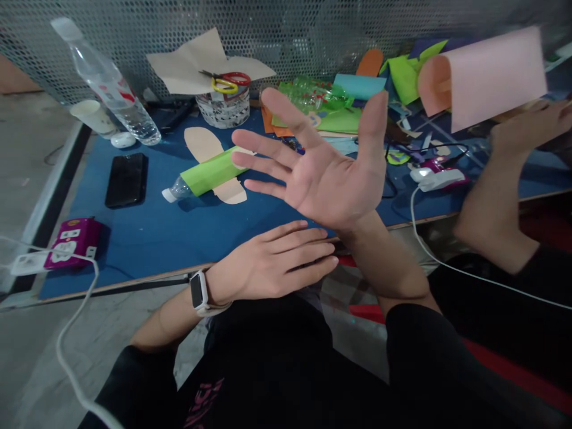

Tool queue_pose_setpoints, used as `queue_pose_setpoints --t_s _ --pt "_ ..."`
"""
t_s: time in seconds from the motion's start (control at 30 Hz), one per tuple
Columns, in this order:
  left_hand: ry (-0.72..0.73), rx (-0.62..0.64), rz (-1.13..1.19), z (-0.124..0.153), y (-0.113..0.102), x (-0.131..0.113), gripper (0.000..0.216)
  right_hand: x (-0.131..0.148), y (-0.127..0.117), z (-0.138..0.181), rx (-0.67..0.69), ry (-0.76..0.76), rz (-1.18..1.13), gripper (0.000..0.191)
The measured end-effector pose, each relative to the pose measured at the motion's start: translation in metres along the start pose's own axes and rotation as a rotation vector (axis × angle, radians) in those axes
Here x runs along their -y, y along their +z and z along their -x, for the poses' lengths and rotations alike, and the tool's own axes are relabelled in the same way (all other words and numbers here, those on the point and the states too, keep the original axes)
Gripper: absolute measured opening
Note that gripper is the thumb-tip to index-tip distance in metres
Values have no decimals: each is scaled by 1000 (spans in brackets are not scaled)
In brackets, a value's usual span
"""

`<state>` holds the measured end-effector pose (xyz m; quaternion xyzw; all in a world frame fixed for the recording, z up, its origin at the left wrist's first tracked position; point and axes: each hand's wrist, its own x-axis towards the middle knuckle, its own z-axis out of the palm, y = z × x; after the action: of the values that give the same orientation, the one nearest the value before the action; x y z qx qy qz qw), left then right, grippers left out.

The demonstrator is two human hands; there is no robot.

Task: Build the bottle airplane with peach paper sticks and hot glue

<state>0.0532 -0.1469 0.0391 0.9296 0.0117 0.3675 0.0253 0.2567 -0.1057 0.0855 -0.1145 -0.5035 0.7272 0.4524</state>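
Over the tabletop's (165, 241) near edge, the left hand (272, 259) is loose, holding nothing; the right hand (324, 173), raised, spread and unburdened, partly hides the green bottle (210, 173), lying mid-tabletop with open blue surface before it. Along the far edge, scissors (226, 83) cross a tub (223, 109), its inside unseen; near the far left corner, a clear bottle (129, 113) holds water.

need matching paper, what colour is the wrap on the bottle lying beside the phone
The wrap is bright lime green, best seen in the head view.
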Motion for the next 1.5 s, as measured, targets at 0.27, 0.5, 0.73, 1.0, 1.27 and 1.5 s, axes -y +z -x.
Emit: queue_pose_setpoints --t_s 0.27,0.5,0.73,1.0,1.27,1.5 --pt "-84 -26 -47 6 -2 -1 32 -3 8 -3 -57 5 -4 115" --pt "-133 -24 -38 9 -9 7 28 1 22 -4 -83 -11 100 123" --pt "-113 20 -90 17 -9 10 28 8 2 3 -60 63 293 102" --pt "-171 220 -149 35 -11 16 50 0 -20 23 -112 161 163 91" --pt "-323 -256 -61 16 11 11 29 -23 -8 5 -248 -24 69 85" --pt "-458 -506 -132 -12 23 11 23 -43 5 -20 -297 23 9 97"
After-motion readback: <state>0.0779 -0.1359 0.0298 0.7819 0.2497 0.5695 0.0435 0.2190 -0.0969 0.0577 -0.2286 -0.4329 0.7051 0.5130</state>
